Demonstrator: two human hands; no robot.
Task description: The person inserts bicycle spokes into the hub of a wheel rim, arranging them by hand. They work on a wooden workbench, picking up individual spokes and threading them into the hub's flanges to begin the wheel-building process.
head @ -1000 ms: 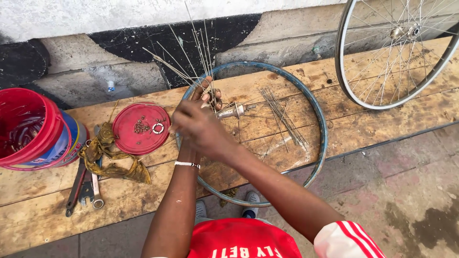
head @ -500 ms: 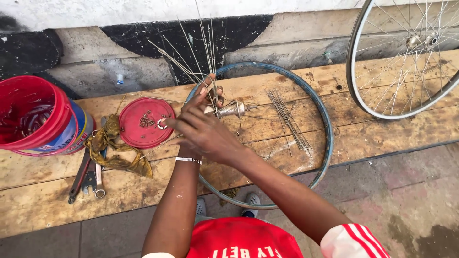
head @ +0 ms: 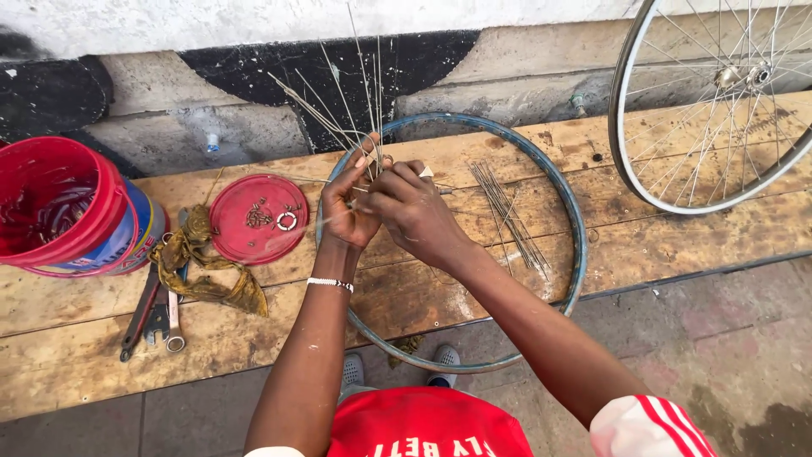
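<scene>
A bare blue-grey wheel rim (head: 565, 199) lies flat on the wooden bench (head: 101, 305), overhanging its front edge. Over the rim's left side both my hands meet around a small metal hub, mostly hidden by my fingers, with several thin spokes (head: 326, 110) fanning up and back from it. My left hand (head: 345, 203) grips the hub from the left. My right hand (head: 410, 207) closes over it from the right, fingers pinching at a spoke. Loose spokes (head: 507, 216) lie in a bundle inside the rim, to the right of my hands.
A red bucket (head: 63, 207) stands at the left, a red lid (head: 258, 218) holding small nipples and a ring beside it. A yellowish rag (head: 199, 262) and wrenches (head: 156, 317) lie nearby. A fully spoked wheel (head: 719, 101) leans at the upper right. Concrete floor lies below.
Both hands have closed more tightly over the hub, which showed beside my fingers before and is now mostly covered. The view has shifted slightly; the rim and tools have not moved.
</scene>
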